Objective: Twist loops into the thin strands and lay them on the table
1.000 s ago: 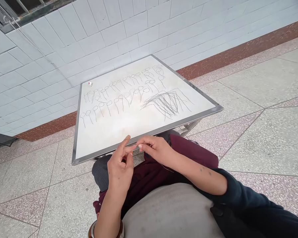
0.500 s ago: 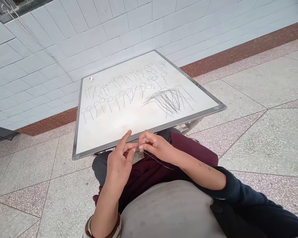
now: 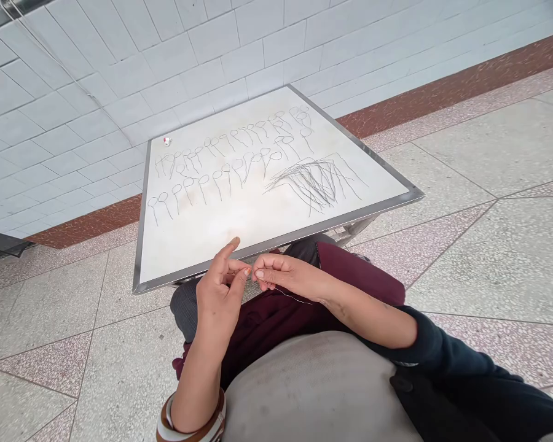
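Note:
My right hand (image 3: 276, 271) pinches a thin wire (image 3: 295, 298), whose free end trails to the right above my lap. Close beside it, my left hand (image 3: 223, 288) has thumb and a finger pressed together near the wire's other end, with the index finger raised; what lies in that pinch is too small to make out. Both hands are just off the near edge of a white table (image 3: 188, 245). On the table lie rows of looped wires (image 3: 204, 180) and a loose pile of straight wires (image 3: 316, 184).
A small red and white object (image 3: 167, 141) sits at the table's far left corner. The table's metal rim (image 3: 276, 242) runs just beyond my hands. Behind stands a white tiled wall (image 3: 239, 55). Dark red cloth (image 3: 359, 270) covers my lap.
My right hand has turned slightly and its fingers have shifted on the wire. The wire's free end has swung up and to the left. The view has shifted slightly.

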A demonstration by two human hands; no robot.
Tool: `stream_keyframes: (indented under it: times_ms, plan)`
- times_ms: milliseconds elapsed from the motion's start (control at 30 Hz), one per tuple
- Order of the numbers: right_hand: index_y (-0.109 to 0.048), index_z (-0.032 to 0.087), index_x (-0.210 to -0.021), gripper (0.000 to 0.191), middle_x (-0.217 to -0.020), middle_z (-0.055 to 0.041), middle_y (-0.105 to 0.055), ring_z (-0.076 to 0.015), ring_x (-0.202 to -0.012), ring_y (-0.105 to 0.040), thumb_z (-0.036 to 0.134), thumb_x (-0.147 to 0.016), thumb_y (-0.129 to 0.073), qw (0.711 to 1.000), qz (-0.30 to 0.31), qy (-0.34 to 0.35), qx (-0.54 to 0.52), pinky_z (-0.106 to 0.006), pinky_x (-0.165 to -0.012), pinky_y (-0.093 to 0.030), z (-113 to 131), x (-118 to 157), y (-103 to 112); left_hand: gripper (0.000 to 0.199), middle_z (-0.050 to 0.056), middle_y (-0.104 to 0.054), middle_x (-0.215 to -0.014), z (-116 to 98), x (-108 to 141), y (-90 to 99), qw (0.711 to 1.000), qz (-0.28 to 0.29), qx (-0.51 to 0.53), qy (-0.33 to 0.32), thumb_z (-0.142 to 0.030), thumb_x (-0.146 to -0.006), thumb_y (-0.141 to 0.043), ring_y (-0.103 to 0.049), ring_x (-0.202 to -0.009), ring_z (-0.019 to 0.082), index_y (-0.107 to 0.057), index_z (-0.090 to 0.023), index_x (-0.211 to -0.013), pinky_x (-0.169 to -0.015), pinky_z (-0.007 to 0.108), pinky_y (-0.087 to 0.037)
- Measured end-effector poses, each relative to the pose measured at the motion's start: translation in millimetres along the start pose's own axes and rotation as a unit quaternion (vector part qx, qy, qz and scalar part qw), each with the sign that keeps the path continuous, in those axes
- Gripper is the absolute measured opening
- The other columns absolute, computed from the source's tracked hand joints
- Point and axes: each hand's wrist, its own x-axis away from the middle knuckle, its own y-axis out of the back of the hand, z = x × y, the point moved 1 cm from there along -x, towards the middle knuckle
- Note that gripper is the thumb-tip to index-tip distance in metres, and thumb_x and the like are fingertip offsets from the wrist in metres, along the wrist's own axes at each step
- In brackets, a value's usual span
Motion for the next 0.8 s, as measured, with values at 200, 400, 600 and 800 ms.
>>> stream_keyframes:
  times_ms: [200, 400, 600, 800]
  plan:
    - [-0.057, 0.017, -0.085, 0.021, -0.070, 0.0034, -0.053, -0.0096, -0.065, -0.048, 0.036, -0.092, -0.055, 0.999, -0.003, 0.014, 0.040, -0.023, -0.063, -0.040, 2.5, 2.0, -2.9, 0.049, -0.002, -0.068, -0.084, -1.0, 0.0, -1.2, 1.000, 0.008, -0.003, 0.007, -0.026, -0.086, -0.060, -0.062, -0.071, 0.012, -0.052, -0.030, -0.134, -0.076, 0.027, -0.051]
    - [-0.059, 0.019, -0.083, 0.021, -0.071, 0.0020, -0.055, -0.0115, -0.067, -0.051, 0.029, -0.097, -0.047, 0.960, -0.077, 0.124, 0.241, -0.024, -0.065, -0.041, 2.9, 3.8, -9.7, 0.046, -0.003, -0.068, -0.083, -5.9, 2.6, -2.3, 0.999, -0.011, -0.037, 0.005, -0.029, -0.086, -0.060, -0.061, -0.063, 0.011, -0.054, -0.028, -0.132, -0.069, 0.026, -0.051]
    - [-0.061, 0.020, -0.088, 0.027, -0.078, -0.0035, -0.064, -0.0168, -0.077, -0.055, 0.028, -0.100, -0.039, 0.875, -0.108, 0.227, 0.414, -0.029, -0.073, -0.044, -2.1, 4.6, -11.5, 0.044, -0.002, -0.068, -0.082, -3.1, 5.5, -4.6, 0.998, -0.040, -0.038, -0.001, -0.029, -0.086, -0.060, -0.058, -0.061, 0.011, -0.056, -0.027, -0.130, -0.066, 0.025, -0.049]
    - [-0.060, 0.019, -0.086, 0.029, -0.076, -0.0043, -0.066, -0.0168, -0.069, -0.051, 0.019, -0.099, -0.034, 0.822, -0.109, 0.281, 0.484, -0.030, -0.070, -0.043, -0.9, 6.7, -14.1, 0.044, -0.002, -0.067, -0.082, -0.5, 6.9, -4.2, 0.999, -0.032, -0.010, 0.006, -0.027, -0.085, -0.061, -0.062, -0.071, 0.013, -0.056, -0.028, -0.129, -0.073, 0.027, -0.052]
